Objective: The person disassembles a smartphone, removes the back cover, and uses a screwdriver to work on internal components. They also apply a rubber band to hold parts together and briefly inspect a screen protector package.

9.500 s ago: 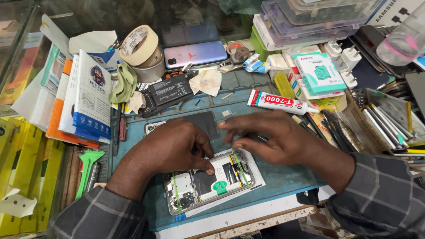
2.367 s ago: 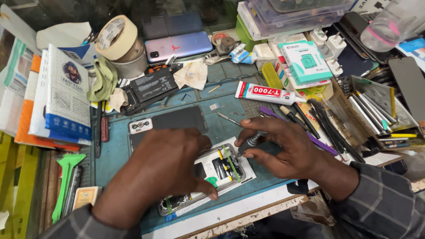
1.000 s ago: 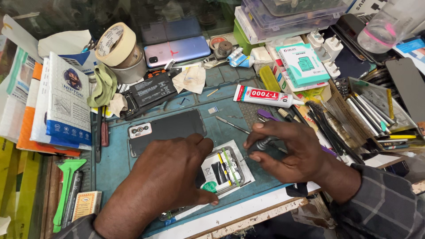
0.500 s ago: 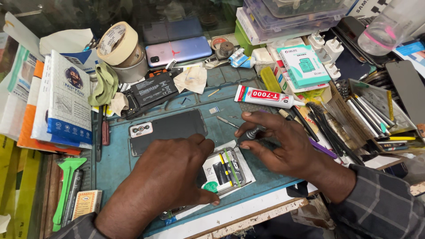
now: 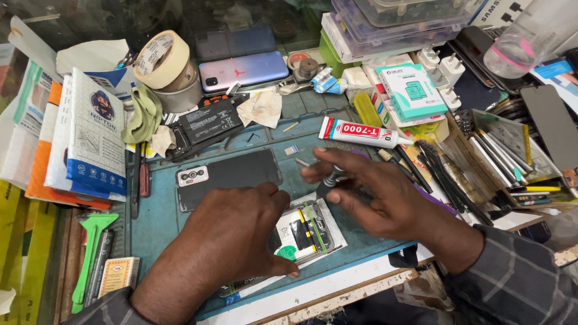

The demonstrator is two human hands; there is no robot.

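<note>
Left hand (image 5: 232, 238) flat, palm down on opened phone (image 5: 301, 232), pinning it to blue mat (image 5: 159, 213). Right hand (image 5: 379, 195) pinching small screwdriver (image 5: 330, 179) just above phone's top edge. Around: one dark back cover (image 5: 232, 174), one battery (image 5: 201, 127), one glue tube (image 5: 361, 131), one tape roll (image 5: 159, 59), one purple phone (image 5: 244, 69) on cluttered tabletop.

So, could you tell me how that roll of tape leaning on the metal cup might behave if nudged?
The tape roll stands tilted on edge against the cup, so it would probably tip or roll. Its open core suggests it is light.
</note>
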